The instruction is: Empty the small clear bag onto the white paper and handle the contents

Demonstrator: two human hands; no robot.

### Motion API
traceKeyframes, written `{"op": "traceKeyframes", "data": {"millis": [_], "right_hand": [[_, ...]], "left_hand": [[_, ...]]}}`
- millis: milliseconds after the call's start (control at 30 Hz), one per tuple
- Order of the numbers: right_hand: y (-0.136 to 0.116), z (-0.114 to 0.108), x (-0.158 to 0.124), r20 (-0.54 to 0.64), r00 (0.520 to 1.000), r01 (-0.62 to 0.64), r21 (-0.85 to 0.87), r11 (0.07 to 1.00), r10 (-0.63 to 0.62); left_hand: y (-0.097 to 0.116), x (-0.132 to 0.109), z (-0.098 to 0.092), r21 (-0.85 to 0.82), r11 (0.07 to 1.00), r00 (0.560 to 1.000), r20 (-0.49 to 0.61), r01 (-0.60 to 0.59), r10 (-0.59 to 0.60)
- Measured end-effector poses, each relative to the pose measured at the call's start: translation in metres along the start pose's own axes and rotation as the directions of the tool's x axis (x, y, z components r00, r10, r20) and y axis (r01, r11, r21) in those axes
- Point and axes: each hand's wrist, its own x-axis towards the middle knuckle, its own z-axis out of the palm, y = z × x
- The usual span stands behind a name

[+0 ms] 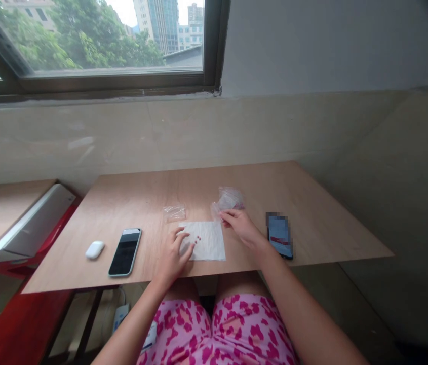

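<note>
Fingers of our right hand (228,218) close together on a crumpled clear plastic bag (229,198); slightly parted left-hand fingers (179,238) rest on white paper (211,243) beside small red pieces (197,240), with a second bag (173,213) lying nearby.

Pale tan wood grain across the tabletop (293,203). At its centre, a white paper sheet (211,248) with small red dots (197,239). At 3 o'clock, a pixelated blue phone (279,234) with a red stripe. At 8 o'clock, a black-screened phone (124,252) in a pale silver frame. At 9 o'clock, a white earbud case (94,249). At 6 o'clock, pink shorts (251,329) with magenta blotches. At 7 o'clock, a glossy red desk frame (20,329).
</note>
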Motion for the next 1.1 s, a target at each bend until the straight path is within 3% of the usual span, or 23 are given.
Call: {"op": "traceKeyframes", "data": {"millis": [200,367,567,800,933,1100], "right_hand": [[-0.018,0.04,-0.019,0.239,0.971,-0.049,0.069,0.996,0.031],[-0.003,0.053,-0.036,0.283,0.958,-0.064,0.03,0.997,0.053],[0.009,0.065,-0.047,0.323,0.946,0.044,-0.086,0.995,-0.014],[-0.003,0.065,-0.052,0.528,0.849,0.016,0.013,1.0,-0.02],[0.0,0.064,-0.052,0.47,0.882,0.047,-0.042,0.998,-0.022],[0.004,0.069,-0.053,0.22,0.97,0.181,-0.349,0.919,-0.107]], "left_hand": [[0.031,0.004,-0.012,-0.159,0.971,0.984,0.008,0.177,-0.178],[0.051,0.006,-0.014,-0.317,0.917,0.963,-0.033,0.242,-0.266],[0.062,0.007,-0.015,-0.392,0.879,0.962,0.132,0.272,-0.238],[0.062,0.006,-0.018,-0.42,0.871,0.96,0.217,0.253,-0.174],[0.063,0.007,-0.019,-0.365,0.907,0.966,0.218,0.213,-0.139],[0.057,0.003,-0.015,-0.117,0.98,0.979,0.139,0.163,-0.147]]}}
